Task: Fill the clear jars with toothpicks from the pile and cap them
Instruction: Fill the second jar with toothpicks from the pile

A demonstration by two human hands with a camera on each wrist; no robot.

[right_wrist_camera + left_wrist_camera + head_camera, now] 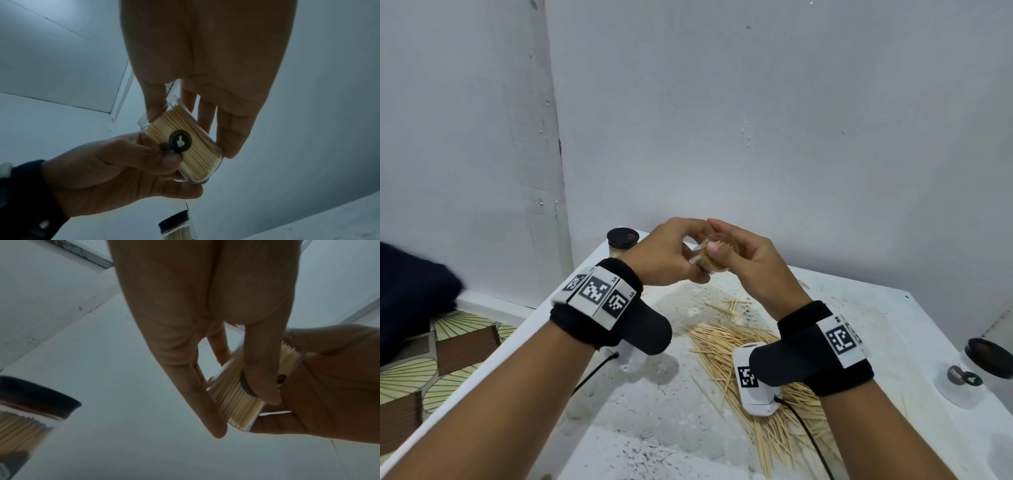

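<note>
Both hands hold one clear jar (717, 262) packed with toothpicks, tilted in the air above the white table (647, 428). My left hand (688, 255) grips its lower part from the left, thumb underneath. My right hand (741, 255) wraps the far side, with its thumb pressing on the toothpick tips at the open mouth. The jar (185, 142) carries a round black sticker and has no cap; the left hand (123, 170) pinches it there. In the left wrist view the jar (232, 395) sits between the left fingers (205, 410) and the right hand (329, 386). A pile of loose toothpicks (739, 342) lies below.
A capped jar full of toothpicks (622, 244) stands at the table's far left corner, also the capped jar (30, 410) in the left wrist view. Another clear jar (959, 380) with a dark lid (989, 356) sits at the right edge. Walls close in behind; patterned floor lies left.
</note>
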